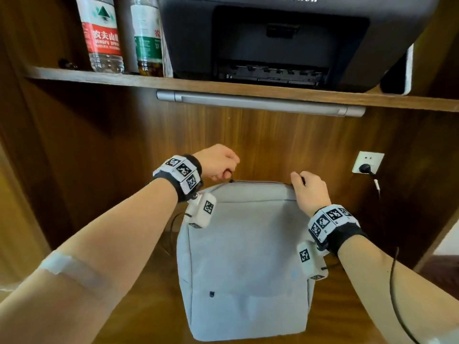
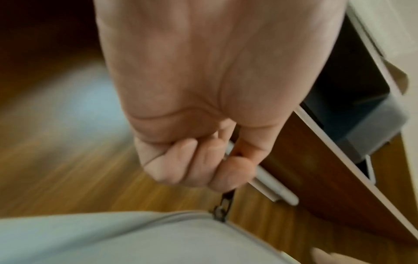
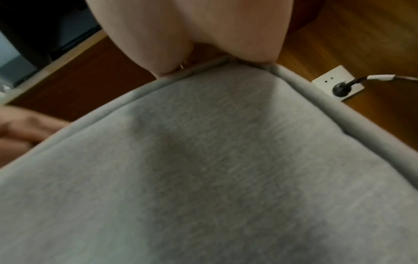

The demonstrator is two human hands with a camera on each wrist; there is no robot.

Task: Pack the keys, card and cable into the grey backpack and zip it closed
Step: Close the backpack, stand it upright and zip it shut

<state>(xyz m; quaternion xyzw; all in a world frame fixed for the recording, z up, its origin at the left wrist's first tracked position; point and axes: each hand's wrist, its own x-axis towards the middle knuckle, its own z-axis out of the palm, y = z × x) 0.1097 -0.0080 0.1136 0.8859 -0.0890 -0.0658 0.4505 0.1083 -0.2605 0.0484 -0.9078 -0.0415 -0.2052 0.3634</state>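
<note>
Both arms out, hands up at the backpack's top edge.
Left hand (image 1: 218, 161) fisted, fingers (image 2: 181, 160) pinching the zipper pull (image 2: 222, 207); right hand (image 1: 310, 191) gripping the top right corner.

Dark wood panelled wall (image 1: 248, 145); wooden shelf (image 1: 99, 79) above. White wall socket (image 1: 367, 162), black plug inserted. Wooden desk surface (image 1: 149, 306).

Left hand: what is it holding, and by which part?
The left hand pinches the dark zipper pull at the top edge of the grey backpack.
</note>
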